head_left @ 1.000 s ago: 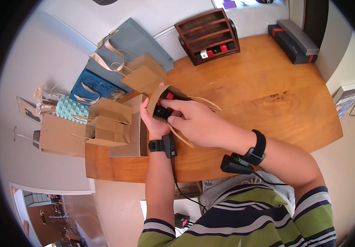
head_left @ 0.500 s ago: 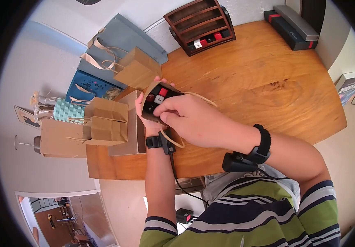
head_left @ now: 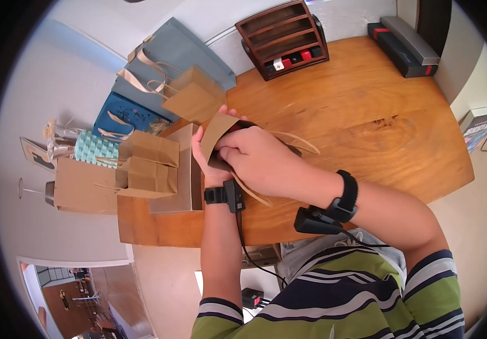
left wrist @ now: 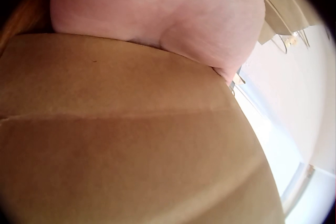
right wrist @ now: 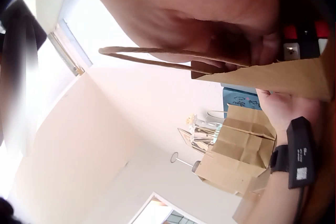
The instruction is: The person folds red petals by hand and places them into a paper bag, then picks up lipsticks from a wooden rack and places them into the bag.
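Note:
A small brown paper bag (head_left: pixel 217 135) is held tilted over the table's near left part, its mouth toward my right side. My left hand (head_left: pixel 214 173) grips it from the left and below, thumb along the near side and fingertips showing past the far rim. Bent fingers of my right hand (head_left: pixel 266 163) reach into the mouth, between the two twisted handles. Their tips are hidden, so I cannot tell whether they pinch anything. In the right wrist view, a small white cube (right wrist: pixel 292 51) and a red cube (right wrist: pixel 290 33) lie inside the bag beside these fingers.
At the back of the wooden table (head_left: pixel 367 141) stands a dark wooden rack (head_left: pixel 280 38) with small cubes in its lowest row. Brown paper bags (head_left: pixel 153 176), a cardboard box (head_left: pixel 190 189) and a grey-blue gift bag (head_left: pixel 198 53) crowd the left. Long dark boxes (head_left: pixel 396 53) lie back right.
Half a second ago red, white and black cubes showed in the bag in the head view. Now my right hand is farther in, and hand and rim cover most of them.

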The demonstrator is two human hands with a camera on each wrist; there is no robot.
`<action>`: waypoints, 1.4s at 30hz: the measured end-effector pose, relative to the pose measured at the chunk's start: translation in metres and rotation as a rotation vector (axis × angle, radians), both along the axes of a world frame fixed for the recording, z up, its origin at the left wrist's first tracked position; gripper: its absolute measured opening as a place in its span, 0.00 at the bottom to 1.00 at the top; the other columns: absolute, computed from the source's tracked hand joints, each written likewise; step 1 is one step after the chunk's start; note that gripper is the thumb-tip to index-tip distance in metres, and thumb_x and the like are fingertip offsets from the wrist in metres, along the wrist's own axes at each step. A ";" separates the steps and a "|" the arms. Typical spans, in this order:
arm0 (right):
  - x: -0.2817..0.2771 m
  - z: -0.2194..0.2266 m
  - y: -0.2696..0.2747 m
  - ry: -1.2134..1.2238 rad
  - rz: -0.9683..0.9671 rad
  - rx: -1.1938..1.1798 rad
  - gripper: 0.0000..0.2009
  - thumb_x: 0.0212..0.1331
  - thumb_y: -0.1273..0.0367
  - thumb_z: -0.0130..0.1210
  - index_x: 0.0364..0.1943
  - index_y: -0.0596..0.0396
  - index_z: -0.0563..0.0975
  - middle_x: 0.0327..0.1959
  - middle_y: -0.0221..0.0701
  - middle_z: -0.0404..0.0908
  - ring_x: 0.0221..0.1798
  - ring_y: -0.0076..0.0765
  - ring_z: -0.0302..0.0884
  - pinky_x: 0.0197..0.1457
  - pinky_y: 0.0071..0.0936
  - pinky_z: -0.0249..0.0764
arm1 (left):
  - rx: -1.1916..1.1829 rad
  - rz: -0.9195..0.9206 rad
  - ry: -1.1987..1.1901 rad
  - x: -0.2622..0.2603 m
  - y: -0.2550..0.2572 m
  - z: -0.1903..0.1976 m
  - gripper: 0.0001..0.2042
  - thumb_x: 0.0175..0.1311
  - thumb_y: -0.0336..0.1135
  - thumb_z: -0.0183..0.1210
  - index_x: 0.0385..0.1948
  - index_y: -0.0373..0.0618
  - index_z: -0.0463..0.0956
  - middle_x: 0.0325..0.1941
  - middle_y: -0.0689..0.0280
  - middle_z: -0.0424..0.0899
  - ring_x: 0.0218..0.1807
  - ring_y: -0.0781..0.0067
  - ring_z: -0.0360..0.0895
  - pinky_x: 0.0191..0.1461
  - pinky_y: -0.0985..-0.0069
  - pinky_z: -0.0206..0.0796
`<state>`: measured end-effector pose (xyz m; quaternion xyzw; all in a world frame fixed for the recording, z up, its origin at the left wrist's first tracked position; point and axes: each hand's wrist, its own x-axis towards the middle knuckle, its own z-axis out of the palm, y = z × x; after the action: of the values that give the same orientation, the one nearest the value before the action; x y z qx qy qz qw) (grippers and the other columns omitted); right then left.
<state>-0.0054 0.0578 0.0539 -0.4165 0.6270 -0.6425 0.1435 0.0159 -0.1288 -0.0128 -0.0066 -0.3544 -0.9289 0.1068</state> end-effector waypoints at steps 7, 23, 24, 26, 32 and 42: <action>-0.008 -0.002 -0.013 -0.067 0.082 0.037 0.13 0.71 0.72 0.50 0.48 0.63 0.84 0.40 0.40 0.88 0.45 0.37 0.83 0.56 0.33 0.75 | 0.032 0.025 -0.031 0.000 0.003 0.003 0.35 0.71 0.58 0.42 0.69 0.36 0.70 0.64 0.52 0.80 0.65 0.46 0.76 0.72 0.51 0.67; -0.006 -0.004 0.116 -0.368 -0.111 0.045 0.14 0.68 0.69 0.64 0.52 0.64 0.82 0.31 0.24 0.80 0.34 0.16 0.73 0.40 0.20 0.72 | 0.004 -0.015 0.001 -0.004 -0.026 -0.019 0.33 0.75 0.62 0.47 0.71 0.47 0.70 0.67 0.58 0.79 0.72 0.49 0.71 0.79 0.48 0.60; -0.011 -0.006 0.118 -0.377 -0.159 0.059 0.17 0.68 0.68 0.66 0.55 0.64 0.80 0.31 0.23 0.79 0.34 0.16 0.73 0.40 0.19 0.72 | 0.004 -0.017 0.007 -0.003 -0.022 -0.016 0.33 0.75 0.62 0.47 0.71 0.47 0.71 0.66 0.58 0.80 0.72 0.49 0.72 0.79 0.48 0.60; -0.015 -0.007 0.120 -0.429 -0.161 0.169 0.25 0.65 0.65 0.70 0.61 0.65 0.76 0.34 0.24 0.79 0.36 0.17 0.74 0.40 0.20 0.73 | 0.001 -0.030 0.021 -0.002 -0.014 -0.011 0.32 0.74 0.62 0.48 0.69 0.47 0.72 0.64 0.59 0.81 0.70 0.50 0.73 0.78 0.48 0.61; -0.009 -0.016 0.117 -0.069 -0.179 0.220 0.45 0.50 0.59 0.80 0.71 0.59 0.67 0.55 0.35 0.76 0.54 0.30 0.75 0.55 0.30 0.75 | 0.034 0.104 -0.089 -0.001 -0.004 0.003 0.31 0.75 0.58 0.46 0.69 0.43 0.72 0.59 0.55 0.84 0.61 0.53 0.80 0.68 0.54 0.72; 0.015 0.005 0.093 0.056 -0.271 0.028 0.42 0.53 0.76 0.74 0.74 0.59 0.65 0.52 0.31 0.81 0.60 0.31 0.78 0.71 0.36 0.67 | -0.003 0.087 -0.020 0.004 -0.004 0.004 0.28 0.77 0.51 0.45 0.68 0.41 0.73 0.64 0.58 0.81 0.66 0.59 0.76 0.73 0.60 0.66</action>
<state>0.0096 0.1512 0.0589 -0.3435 0.6903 -0.6353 0.0437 0.0197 -0.1325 -0.0087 0.0180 -0.3567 -0.9230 0.1436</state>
